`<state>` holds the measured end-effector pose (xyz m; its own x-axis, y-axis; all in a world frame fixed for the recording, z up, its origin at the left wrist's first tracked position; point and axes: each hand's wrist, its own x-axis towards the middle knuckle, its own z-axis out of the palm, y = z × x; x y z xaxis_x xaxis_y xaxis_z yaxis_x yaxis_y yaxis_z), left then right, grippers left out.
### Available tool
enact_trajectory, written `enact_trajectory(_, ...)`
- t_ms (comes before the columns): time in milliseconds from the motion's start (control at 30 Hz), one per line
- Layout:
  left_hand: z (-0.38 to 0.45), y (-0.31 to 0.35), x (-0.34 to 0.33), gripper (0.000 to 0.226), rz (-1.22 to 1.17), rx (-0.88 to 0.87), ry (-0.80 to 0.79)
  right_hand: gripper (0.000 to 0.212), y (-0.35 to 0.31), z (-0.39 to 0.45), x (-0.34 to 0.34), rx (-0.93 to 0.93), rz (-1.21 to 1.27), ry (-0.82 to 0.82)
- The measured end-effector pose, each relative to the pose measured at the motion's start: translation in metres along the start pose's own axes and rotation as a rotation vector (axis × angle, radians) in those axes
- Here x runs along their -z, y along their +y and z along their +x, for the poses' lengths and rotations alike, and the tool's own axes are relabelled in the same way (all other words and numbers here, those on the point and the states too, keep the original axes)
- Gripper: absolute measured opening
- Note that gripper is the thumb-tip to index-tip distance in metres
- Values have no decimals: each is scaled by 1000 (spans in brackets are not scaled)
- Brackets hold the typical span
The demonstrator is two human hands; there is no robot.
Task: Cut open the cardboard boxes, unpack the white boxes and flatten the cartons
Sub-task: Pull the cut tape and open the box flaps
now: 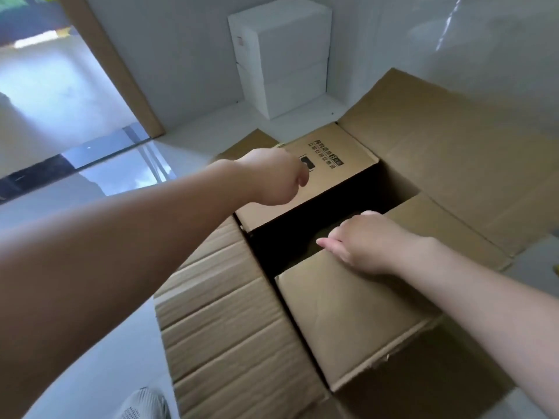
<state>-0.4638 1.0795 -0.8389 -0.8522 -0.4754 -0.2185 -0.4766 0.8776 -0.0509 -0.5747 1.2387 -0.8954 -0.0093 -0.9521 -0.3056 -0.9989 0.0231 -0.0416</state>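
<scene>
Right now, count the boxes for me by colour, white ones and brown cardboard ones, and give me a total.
White boxes: 2, stacked one on the other against the wall, upper, lower.
Brown cardboard cartons: 1 open carton, with the left hand on its far flap and the right hand on its near flap.
Total: 3 boxes.

- big open brown cardboard carton (453,164) sits dead centre on the glossy pale tiled floor (90,343)
- stack of white rectangular boxes (281,55) at 12 o'clock, behind the carton, against the wall
- left hand (272,179) on the printed far flap at 11
- right hand (360,240) on the near flap at 3
- grey mesh sneaker (142,403) at 7, left of the carton
</scene>
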Motion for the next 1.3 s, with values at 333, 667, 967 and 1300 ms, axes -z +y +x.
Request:
enact_trajectory(333, 35, 31, 7, 39, -25, -323, 61, 55, 3, -90, 107, -300, 211, -127)
enact_trajectory(667, 52, 104, -58, 37, 0, -713, -1, 54, 6, -144, 3, -622, 274, -552)
enact_trajectory(967, 55, 85, -86, 41, 10, -488, -222, 76, 13, -125, 12, -659, 167, -369)
enact_trajectory(1300, 27, 27, -38, 50, 129, -263, 3, 44, 8, -18, 54, -321, -41, 12)
